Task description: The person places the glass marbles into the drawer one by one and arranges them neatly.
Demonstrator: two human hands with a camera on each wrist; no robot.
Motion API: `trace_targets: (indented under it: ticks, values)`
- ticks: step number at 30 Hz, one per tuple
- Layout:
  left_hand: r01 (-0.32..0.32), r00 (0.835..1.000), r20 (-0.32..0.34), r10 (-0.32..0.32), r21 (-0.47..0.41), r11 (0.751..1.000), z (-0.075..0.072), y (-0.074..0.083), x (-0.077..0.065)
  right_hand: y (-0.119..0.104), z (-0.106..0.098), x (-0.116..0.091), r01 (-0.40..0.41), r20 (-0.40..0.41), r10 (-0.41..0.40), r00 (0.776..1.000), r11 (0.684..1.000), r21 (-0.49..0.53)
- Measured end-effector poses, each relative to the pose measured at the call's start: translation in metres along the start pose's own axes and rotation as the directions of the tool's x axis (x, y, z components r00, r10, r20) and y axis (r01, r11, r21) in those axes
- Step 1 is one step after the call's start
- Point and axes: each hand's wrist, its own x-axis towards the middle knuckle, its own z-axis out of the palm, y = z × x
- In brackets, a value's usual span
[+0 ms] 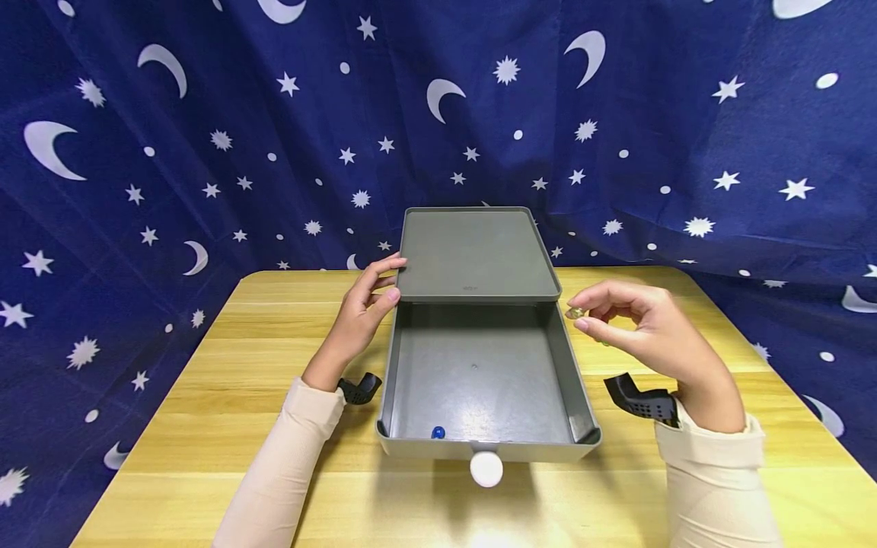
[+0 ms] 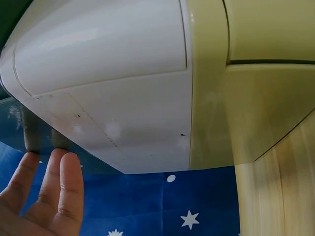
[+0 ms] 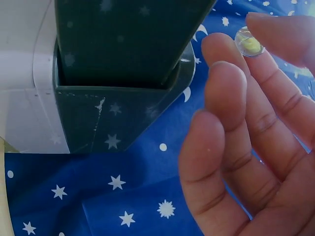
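Note:
A grey drawer box (image 1: pixel 479 251) stands on the table with its drawer (image 1: pixel 473 365) pulled out toward me. Inside the drawer, near its front left, lies a blue marble (image 1: pixel 438 432). My right hand (image 1: pixel 633 323) is raised just right of the box, pinching a clear marble (image 3: pixel 249 42) with yellow inside between thumb and fingertips. At the box's left side, my left hand (image 1: pixel 363 308) has its fingertips against the edge, fingers extended. Those fingers (image 2: pixel 70 187) show by the box's side in the left wrist view.
A white round knob (image 1: pixel 486 469) sticks out from the drawer's front. Beneath is a light wooden table (image 1: pixel 226 380). A dark blue curtain (image 1: pixel 411 106) with moons and stars hangs behind and beside it. Black wrist mounts (image 1: pixel 644 399) sit at both cuffs.

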Motion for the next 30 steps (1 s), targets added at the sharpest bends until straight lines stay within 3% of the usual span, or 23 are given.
trace_targets:
  ticks: [30]
  values:
    - [0.011, 1.0, 0.003, -0.011, -0.011, 1.0, 0.0, 0.001, 0.0, -0.007, 0.022, 0.008, 0.061, 0.117, -0.061, 0.991, 0.998, 0.008]
